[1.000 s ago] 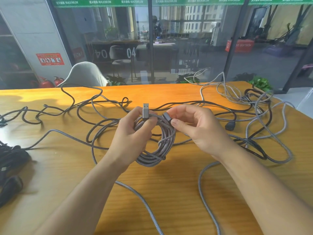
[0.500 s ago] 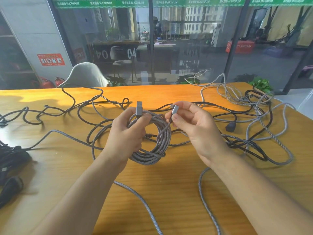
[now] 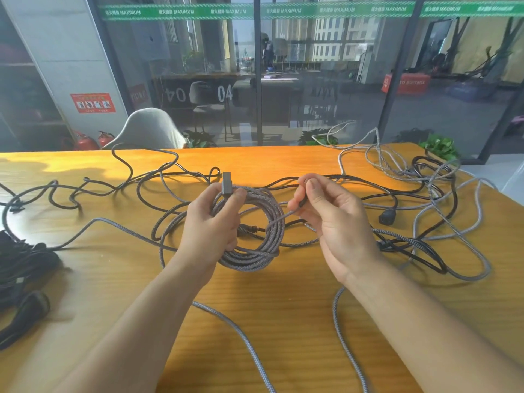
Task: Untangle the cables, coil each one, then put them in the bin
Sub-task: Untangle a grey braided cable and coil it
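Grey coil held over the desk, its loose end pinched.

The left hand point(image 3: 211, 228) grips the grey coil point(image 3: 256, 231) above the middle of the desk point(image 3: 283, 321), thumb pressing the upright plug point(image 3: 227, 185) against the loops. The right hand point(image 3: 334, 219), just right of the coil, pinches the coil's free strand between thumb and fingers. Loose black cables point(image 3: 113, 185) sprawl far left; a tangle of grey and black cables point(image 3: 425, 211) lies at right. No bin can be made out.
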Demonstrator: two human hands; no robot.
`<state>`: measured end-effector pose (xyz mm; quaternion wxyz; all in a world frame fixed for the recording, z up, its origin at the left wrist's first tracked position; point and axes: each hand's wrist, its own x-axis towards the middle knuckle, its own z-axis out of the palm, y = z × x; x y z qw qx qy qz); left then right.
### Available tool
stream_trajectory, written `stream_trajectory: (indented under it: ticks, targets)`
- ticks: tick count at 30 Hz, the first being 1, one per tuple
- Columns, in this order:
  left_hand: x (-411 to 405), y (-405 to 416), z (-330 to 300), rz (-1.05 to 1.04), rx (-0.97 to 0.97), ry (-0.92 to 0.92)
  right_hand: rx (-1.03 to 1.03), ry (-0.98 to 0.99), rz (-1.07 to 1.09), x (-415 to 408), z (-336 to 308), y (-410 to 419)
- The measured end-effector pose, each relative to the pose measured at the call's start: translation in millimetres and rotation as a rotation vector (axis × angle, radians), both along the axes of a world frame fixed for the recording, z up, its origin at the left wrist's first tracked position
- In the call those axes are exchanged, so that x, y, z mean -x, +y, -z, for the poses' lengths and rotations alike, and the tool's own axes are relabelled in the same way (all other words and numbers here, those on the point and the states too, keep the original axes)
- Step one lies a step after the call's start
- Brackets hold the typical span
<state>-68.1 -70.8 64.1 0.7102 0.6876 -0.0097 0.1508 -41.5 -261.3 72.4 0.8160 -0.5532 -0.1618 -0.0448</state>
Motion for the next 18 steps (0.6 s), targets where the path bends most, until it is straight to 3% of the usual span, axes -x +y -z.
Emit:
stream_trajectory:
  ticks: [9,14,18]
  targets:
    - [3,-5,-2,0.078,0.079,-0.007,-0.137,0.036,-0.031,2,-10,-5]
    - [3,-5,1,0.104,0.020,-0.005,0.034,0.044,-0.124,1,3,1]
    - [4,-5,-1,0.115,0.001,0.000,0.281,-0.078,-0.034,-1,4,-3]
